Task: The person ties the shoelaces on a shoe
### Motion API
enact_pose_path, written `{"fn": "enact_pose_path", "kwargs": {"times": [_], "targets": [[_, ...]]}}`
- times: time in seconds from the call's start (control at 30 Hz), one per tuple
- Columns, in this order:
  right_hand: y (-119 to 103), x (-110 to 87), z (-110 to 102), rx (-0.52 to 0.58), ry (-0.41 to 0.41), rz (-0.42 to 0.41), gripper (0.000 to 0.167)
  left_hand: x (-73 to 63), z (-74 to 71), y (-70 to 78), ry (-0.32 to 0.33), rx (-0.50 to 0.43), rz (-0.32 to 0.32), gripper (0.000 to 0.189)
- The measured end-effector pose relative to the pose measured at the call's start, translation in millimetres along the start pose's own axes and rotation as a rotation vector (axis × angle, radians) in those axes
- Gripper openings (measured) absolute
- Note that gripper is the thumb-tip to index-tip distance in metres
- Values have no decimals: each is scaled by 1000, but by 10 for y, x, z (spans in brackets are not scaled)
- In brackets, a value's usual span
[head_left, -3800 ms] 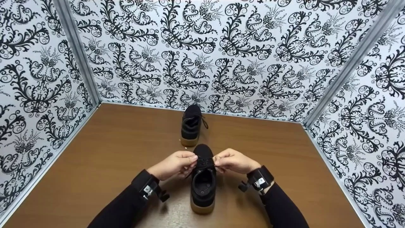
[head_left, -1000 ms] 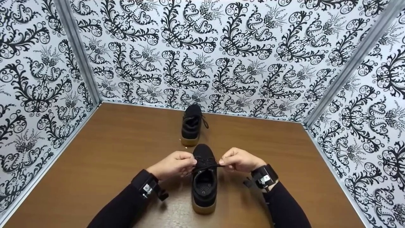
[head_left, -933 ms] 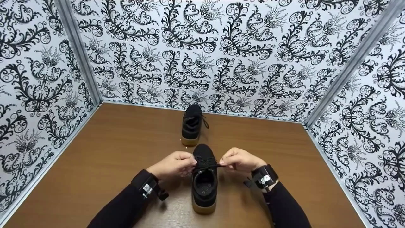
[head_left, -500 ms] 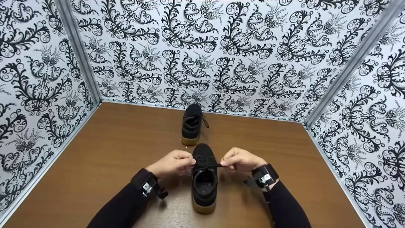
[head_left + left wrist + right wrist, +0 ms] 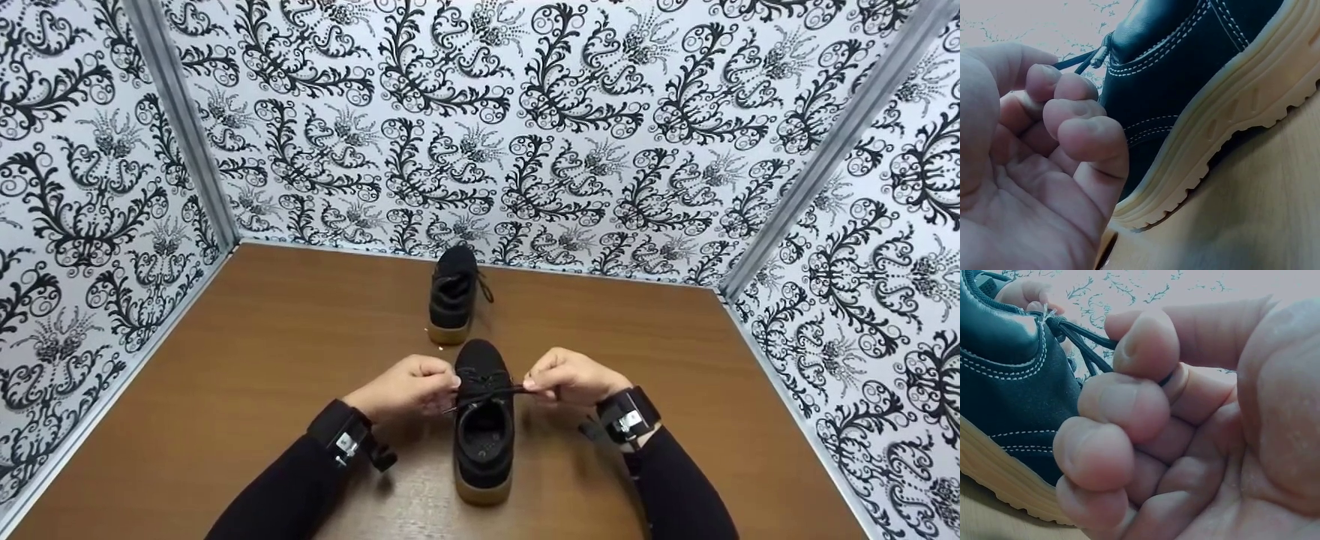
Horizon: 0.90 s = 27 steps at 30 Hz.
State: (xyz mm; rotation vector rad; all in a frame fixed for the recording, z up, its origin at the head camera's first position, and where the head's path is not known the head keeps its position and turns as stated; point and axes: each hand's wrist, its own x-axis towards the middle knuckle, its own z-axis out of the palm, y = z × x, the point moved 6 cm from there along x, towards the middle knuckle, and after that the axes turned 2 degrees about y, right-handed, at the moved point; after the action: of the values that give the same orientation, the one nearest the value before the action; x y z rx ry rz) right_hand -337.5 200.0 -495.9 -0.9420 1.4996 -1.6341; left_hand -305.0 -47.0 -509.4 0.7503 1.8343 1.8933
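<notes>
A black shoe (image 5: 482,457) with a gum-coloured sole stands on the table in the head view, its toe pointing away from me. At its left side my left hand (image 5: 409,388) pinches part of the shoelace between thumb and curled fingers. On the other side my right hand (image 5: 576,377) pinches the shoelace (image 5: 517,389), which is drawn out taut across the tongue. In the right wrist view two strands of shoelace (image 5: 1086,343) run from the knot into the thumb and index finger. A lace tip (image 5: 1099,57) shows beside the left fingertips in the left wrist view.
A second black shoe (image 5: 451,300) stands just beyond the first, with a loop of lace hanging at its right side. Patterned panels (image 5: 480,127) enclose the wooden table (image 5: 300,315) at the back and both sides.
Compared with the oldest frame, my right hand has moved right, away from the shoe, pulling the lace out straight. Over the last second both hands stay nearly still.
</notes>
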Motion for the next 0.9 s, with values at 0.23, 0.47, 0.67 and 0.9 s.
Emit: {"fn": "enact_pose_path", "kwargs": {"times": [0.23, 0.47, 0.67, 0.9], "targets": [[-7, 9, 36, -28, 5, 36, 39, 17, -15, 1, -40, -47, -36, 35], [-88, -34, -58, -49, 63, 14, 24, 27, -102, 35, 30, -83, -40, 34], [-180, -51, -124, -19, 124, -52, 19, 30, -184, 116, 105, -143, 4, 35], [-164, -89, -89, -211, 130, 103, 17, -57, -216, 111, 24, 120, -134, 30]]}}
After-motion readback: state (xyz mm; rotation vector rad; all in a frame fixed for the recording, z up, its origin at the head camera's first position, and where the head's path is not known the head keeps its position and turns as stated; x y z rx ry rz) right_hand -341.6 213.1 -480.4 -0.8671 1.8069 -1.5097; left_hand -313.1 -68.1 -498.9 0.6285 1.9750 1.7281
